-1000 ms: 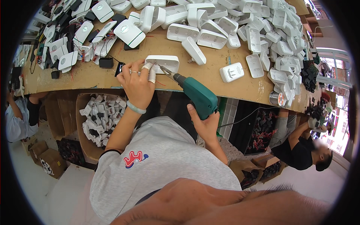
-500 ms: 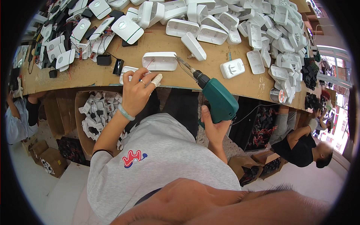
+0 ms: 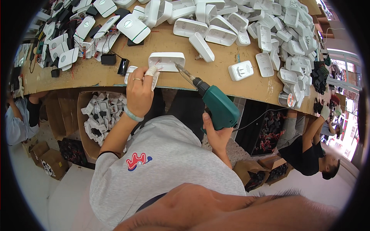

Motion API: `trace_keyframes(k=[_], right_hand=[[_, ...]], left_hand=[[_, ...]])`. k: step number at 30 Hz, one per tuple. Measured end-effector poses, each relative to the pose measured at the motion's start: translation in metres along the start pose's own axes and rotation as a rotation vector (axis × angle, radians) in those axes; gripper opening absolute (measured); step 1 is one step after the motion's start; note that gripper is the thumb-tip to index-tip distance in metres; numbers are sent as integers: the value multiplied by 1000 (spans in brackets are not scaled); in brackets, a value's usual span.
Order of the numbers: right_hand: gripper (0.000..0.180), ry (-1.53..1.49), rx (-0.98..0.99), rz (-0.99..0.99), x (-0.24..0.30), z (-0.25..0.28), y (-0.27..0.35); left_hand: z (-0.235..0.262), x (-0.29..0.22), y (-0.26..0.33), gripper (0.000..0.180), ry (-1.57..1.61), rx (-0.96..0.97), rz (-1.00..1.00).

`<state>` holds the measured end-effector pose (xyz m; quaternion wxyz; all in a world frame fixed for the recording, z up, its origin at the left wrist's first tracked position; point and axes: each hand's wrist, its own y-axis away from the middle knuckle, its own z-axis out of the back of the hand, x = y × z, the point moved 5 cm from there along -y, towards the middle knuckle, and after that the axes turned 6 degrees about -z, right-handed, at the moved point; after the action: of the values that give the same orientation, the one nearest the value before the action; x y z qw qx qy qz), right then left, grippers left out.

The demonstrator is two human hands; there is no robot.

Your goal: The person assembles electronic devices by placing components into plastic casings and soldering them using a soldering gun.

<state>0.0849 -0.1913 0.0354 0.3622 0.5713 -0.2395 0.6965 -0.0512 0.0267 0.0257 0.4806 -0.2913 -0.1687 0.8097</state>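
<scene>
My right hand is wrapped round the handle of a green soldering gun. Its metal tip points up and left into an open white plastic housing on the table. At the near left side of that housing is my left hand, fingers drawn together and one wrapped in white tape. A thin red wire shows inside the housing by those fingertips; whether they pinch it is hidden. Partly under the left hand lies a white cover.
White housings heap up at the far right, and wired white covers at the far left. A solder spool stands near the right edge. Below the table sits a carton of white parts. A person in black works at the right.
My left hand has turned and its fingers have drawn together at the housing. The soldering gun has shifted left and its tip has moved from the housing's right rim to inside it.
</scene>
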Motion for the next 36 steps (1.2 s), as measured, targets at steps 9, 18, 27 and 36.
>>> trace_keyframes(k=[9,18,27,36], right_hand=[[17,18,-11,-153,-6,-19,-9],[17,114,46,-79,-5,-36,-25],[18,138,48,-26,1,-42,-35],[19,220,42,-47,1,-41,-34]], left_hand=[[1,-8,-29,19,-189,-85,139],[-15,5,-28,16,-194,-16,107],[-14,4,-32,12,-237,1,92],[-16,5,-30,13,-262,16,79]])
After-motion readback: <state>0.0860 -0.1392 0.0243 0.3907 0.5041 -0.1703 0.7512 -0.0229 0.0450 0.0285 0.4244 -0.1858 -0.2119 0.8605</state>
